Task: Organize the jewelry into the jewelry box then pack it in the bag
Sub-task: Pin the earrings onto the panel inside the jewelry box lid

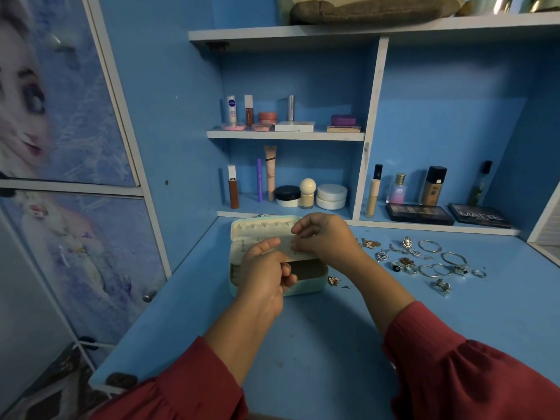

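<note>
Jewelry box (242, 234), pale mint with its lid raised, sits on the blue worktop (333, 328) near the back shelf edge, both hands over it. Left hand (266, 271) has its grip curled around the lower edge of a pale flap (285, 248) standing inside the box. Right hand (324, 234) pinches the flap's upper edge; whether a small piece is between those fingertips cannot be told. Just beside the box lies a butterfly earring (334, 280). Further right, rings, bangles and chains (424, 262) are spread loose on the worktop.
</note>
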`<state>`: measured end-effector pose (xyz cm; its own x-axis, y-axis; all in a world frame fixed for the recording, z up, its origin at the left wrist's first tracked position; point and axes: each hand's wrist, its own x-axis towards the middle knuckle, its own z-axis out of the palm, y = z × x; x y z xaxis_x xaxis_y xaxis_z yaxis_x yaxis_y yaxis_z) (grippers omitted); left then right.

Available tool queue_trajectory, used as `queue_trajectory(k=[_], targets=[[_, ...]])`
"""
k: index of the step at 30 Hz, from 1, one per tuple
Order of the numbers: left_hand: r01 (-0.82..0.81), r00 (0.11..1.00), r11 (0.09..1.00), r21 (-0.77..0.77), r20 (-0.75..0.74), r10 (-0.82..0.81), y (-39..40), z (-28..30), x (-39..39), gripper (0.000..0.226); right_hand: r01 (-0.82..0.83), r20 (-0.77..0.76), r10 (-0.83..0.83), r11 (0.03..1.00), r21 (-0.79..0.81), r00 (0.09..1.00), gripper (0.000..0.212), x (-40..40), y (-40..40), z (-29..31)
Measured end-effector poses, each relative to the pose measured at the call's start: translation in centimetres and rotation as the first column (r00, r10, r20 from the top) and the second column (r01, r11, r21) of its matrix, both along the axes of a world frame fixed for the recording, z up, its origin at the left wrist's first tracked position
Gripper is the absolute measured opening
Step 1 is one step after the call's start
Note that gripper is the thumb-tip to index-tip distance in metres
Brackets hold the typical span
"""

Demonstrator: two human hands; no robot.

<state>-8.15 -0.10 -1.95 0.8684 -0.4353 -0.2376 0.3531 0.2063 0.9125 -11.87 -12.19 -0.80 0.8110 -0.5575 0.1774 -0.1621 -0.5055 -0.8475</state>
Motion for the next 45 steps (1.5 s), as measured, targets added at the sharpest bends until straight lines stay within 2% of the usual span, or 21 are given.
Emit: queue_trajectory(k=[20,34,45], targets=[[-0.019,1.000,1.000,0.020,0.023,0.018,-0.16,0.10,-0.18,0.034,-0.049,-0.036,0.047,0.997,-0.064,0.998,0.012,-0.13,-0.41,0.02],[-0.060,0.998,0.998,0.024,0.038,0.059,-0.44,-0.12,-0.15,0.030,-0.049,-0.058,0.036,0.968,-0.244,0.998,0.019,-0.05,-0.25,-0.25],[-0.077,0.997,0.996,0.033,0.017,0.076,-0.39,-0.18,0.00,0.035,-0.038,-0.094,0.012,0.959,-0.282,0.996,0.021,0.34,-0.48,-0.19]])
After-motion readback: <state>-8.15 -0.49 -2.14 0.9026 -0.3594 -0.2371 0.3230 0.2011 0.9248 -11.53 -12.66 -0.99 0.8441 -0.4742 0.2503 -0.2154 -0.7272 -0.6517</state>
